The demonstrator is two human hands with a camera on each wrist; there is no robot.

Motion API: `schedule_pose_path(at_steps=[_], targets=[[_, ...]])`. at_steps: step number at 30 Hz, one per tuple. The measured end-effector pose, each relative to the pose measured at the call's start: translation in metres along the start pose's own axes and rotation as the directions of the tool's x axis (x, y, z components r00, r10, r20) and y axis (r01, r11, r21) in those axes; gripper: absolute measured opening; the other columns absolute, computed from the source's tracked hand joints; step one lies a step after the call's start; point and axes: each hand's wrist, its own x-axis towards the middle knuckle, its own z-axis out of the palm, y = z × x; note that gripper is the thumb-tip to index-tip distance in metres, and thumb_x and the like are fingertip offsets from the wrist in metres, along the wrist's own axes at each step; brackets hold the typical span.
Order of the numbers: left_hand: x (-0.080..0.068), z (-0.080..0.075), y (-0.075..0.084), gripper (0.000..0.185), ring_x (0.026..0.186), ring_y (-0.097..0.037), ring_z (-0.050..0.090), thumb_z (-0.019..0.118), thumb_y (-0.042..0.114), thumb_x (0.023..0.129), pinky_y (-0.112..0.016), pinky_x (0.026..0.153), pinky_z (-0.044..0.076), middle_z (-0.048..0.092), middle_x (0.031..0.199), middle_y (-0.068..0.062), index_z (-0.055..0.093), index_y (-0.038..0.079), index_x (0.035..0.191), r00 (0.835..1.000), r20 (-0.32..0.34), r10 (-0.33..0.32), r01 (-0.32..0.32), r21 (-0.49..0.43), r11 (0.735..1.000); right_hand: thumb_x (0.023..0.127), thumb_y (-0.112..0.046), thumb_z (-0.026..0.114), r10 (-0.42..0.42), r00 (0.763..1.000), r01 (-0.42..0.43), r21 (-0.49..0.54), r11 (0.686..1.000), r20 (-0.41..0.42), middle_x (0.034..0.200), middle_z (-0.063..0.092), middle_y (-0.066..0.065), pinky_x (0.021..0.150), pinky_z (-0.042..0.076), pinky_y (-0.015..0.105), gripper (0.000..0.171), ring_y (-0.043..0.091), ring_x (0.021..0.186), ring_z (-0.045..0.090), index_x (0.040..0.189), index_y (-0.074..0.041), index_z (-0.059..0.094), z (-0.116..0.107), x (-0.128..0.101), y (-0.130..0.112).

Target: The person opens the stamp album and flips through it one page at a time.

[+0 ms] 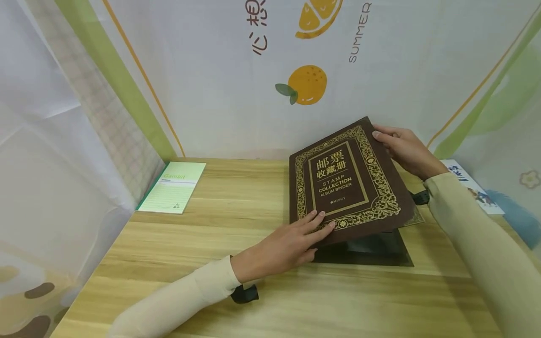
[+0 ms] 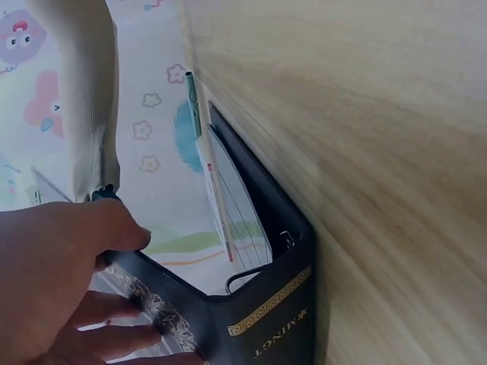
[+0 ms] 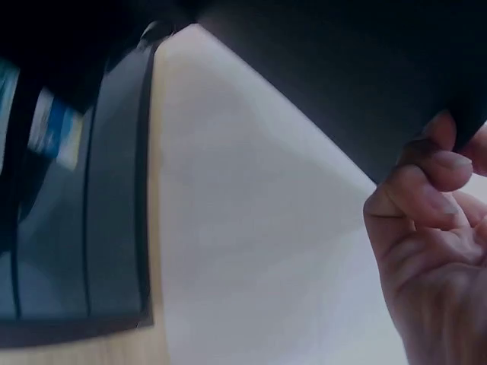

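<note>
A dark brown stamp album [image 1: 338, 180] with gold ornament lies partly open on the table, its front cover tilted up. My right hand [image 1: 403, 148] pinches the cover's raised edge near the far right corner; in the right wrist view my right hand [image 3: 437, 205] has its thumb and fingers around the dark cover [image 3: 327, 84]. At the near edge my left hand [image 1: 287, 244] holds the cover, fingers spread on its face and thumb at the edge. The left wrist view shows clear pocket pages [image 2: 247, 209] and a metal ring [image 2: 247, 277] inside by the spine.
A green notepad [image 1: 173, 188] lies at the table's back left. On the right, partly behind my right sleeve, is a white printed booklet [image 1: 477, 188]. The wooden table [image 1: 236, 197] meets a fruit-print curtain [image 1: 211, 94] at the back.
</note>
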Motion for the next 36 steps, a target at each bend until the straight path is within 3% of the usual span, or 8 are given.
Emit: schedule_pose_path(at_steps=[3, 5, 8, 11, 20, 26, 31, 36], targets=[[-0.004, -0.001, 0.001, 0.069, 0.151, -0.035, 0.033, 0.066, 0.017, 0.098, -0.033, 0.104, 0.052, 0.032, 0.162, -0.021, 0.033, 0.009, 0.159, 0.999, -0.044, -0.008, 0.007, -0.043, 0.999, 0.103, -0.05, 0.049, 0.017, 0.999, -0.02, 0.08, 0.997, 0.039, 0.156, 0.042, -0.002, 0.098, 0.05, 0.019, 0.071, -0.002, 0.091, 0.062, 0.162, -0.024, 0.02, 0.004, 0.002, -0.012], [-0.007, 0.0, 0.001, 0.069, 0.15, -0.035, 0.035, 0.067, 0.015, 0.098, -0.032, 0.1, 0.054, 0.033, 0.161, -0.023, 0.034, 0.007, 0.158, 0.997, -0.071, -0.005, 0.002, -0.048, 0.999, 0.103, -0.049, 0.05, 0.02, 0.997, -0.03, 0.142, 0.989, 0.072, 0.171, 0.014, -0.002, 0.113, 0.04, 0.019, 0.07, 0.001, 0.138, 0.046, 0.162, -0.027, 0.019, 0.007, 0.003, -0.02], [-0.01, 0.0, 0.0, 0.069, 0.15, -0.036, 0.034, 0.066, 0.013, 0.098, -0.033, 0.1, 0.054, 0.032, 0.161, -0.025, 0.034, 0.005, 0.158, 0.995, -0.095, -0.001, -0.005, -0.056, 0.998, 0.104, -0.042, 0.053, 0.01, 0.997, -0.031, 0.271, 0.962, 0.079, 0.172, -0.001, -0.004, 0.085, 0.05, 0.01, 0.069, -0.002, 0.121, 0.057, 0.163, -0.027, 0.019, 0.012, 0.003, -0.028], [-0.013, 0.0, -0.002, 0.069, 0.151, -0.035, 0.033, 0.064, 0.017, 0.1, -0.033, 0.105, 0.051, 0.03, 0.162, -0.025, 0.031, 0.005, 0.159, 0.994, -0.112, -0.003, -0.008, -0.096, 0.995, 0.104, -0.037, 0.055, -0.011, 0.999, -0.008, 0.35, 0.937, 0.053, 0.172, -0.001, -0.002, 0.044, 0.033, 0.016, 0.07, -0.005, 0.06, 0.05, 0.163, -0.023, 0.02, 0.017, 0.004, -0.034], [0.017, -0.047, -0.004, 0.085, 0.14, -0.033, 0.05, 0.06, 0.055, 0.097, -0.039, 0.109, 0.049, 0.036, 0.161, -0.021, 0.029, 0.006, 0.16, 0.961, -0.215, -0.172, 0.121, -0.233, 0.965, 0.103, -0.03, 0.058, -0.091, 0.991, 0.024, 0.552, 0.833, 0.094, 0.168, 0.022, 0.01, 0.075, 0.057, 0.018, 0.07, 0.007, 0.104, 0.071, 0.163, -0.018, 0.022, 0.037, 0.015, -0.049], [0.079, -0.116, -0.001, 0.092, 0.15, -0.026, 0.038, 0.029, 0.075, 0.098, -0.04, 0.12, 0.037, 0.033, 0.164, -0.014, 0.018, 0.01, 0.162, 0.885, -0.013, -0.466, 0.42, -0.41, 0.81, 0.101, -0.032, 0.061, -0.095, 0.994, 0.052, 0.526, 0.849, 0.055, 0.153, 0.045, 0.004, 0.059, 0.051, 0.015, 0.066, 0.003, 0.076, 0.066, 0.16, -0.021, 0.033, 0.051, 0.025, -0.063], [0.106, -0.151, -0.004, 0.076, 0.104, -0.017, 0.067, 0.026, 0.068, 0.102, -0.032, 0.088, 0.053, 0.069, 0.114, -0.002, 0.05, 0.009, 0.143, 0.862, 0.11, -0.495, 0.493, -0.406, 0.769, 0.099, -0.037, 0.064, -0.09, 0.995, 0.063, 0.458, 0.887, 0.036, 0.111, 0.06, -0.004, 0.044, 0.033, 0.019, 0.065, 0.007, 0.045, 0.039, 0.158, -0.027, 0.038, 0.067, 0.035, -0.075], [0.103, -0.158, -0.008, 0.053, 0.05, -0.01, 0.042, 0.033, 0.037, 0.106, -0.024, 0.054, 0.038, 0.048, 0.063, 0.004, 0.041, 0.002, 0.144, 0.88, 0.132, -0.456, 0.469, -0.386, 0.794, 0.102, -0.031, 0.06, -0.163, 0.982, 0.086, 0.545, 0.834, 0.095, 0.11, 0.055, 0.0, 0.05, 0.041, 0.021, 0.067, 0.009, 0.055, 0.046, 0.161, -0.022, 0.029, 0.076, 0.04, -0.08]])
